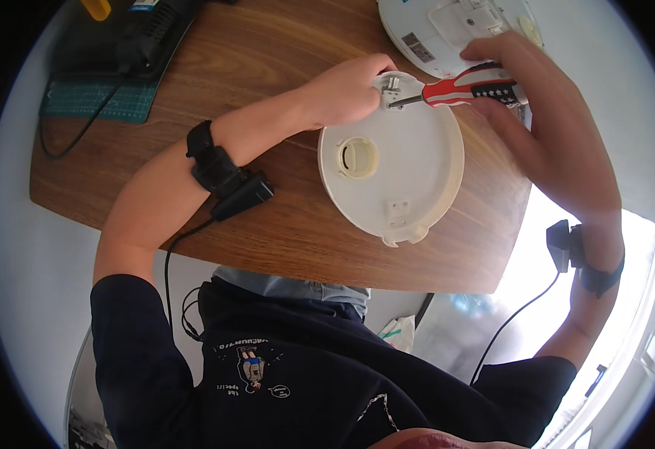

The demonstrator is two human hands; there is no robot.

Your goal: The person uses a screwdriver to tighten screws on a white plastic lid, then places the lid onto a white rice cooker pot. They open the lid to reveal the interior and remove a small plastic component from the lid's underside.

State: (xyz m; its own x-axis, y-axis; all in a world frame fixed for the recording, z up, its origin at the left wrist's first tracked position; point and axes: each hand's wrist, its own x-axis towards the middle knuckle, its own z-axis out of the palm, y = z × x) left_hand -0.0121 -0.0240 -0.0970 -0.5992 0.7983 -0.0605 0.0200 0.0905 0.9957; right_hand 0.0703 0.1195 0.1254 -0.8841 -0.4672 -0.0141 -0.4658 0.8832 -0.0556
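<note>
A round white plastic cover (pixel 394 161) lies over the wooden table, its shallow inner side up, with a round socket left of its middle and clips on its near rim. My left hand (pixel 351 93) is closed on the far left edge of the cover, beside a small metal fitting (pixel 392 84). In my right hand (pixel 541 120) is a screwdriver (pixel 458 88) with a red, white and black star-patterned handle, gripped between thumb and fingers. Its shaft points left, and the tip meets or hovers just over the cover beside the fitting; I cannot tell which.
Another round white housing (pixel 425 45) sits at the far right behind the cover. At the far left are a black device (pixel 110 45) with a cable and a green cutting mat (pixel 99 101). Cables hang from black units strapped at both forearms. The table's front edge (pixel 327 280) runs before my body.
</note>
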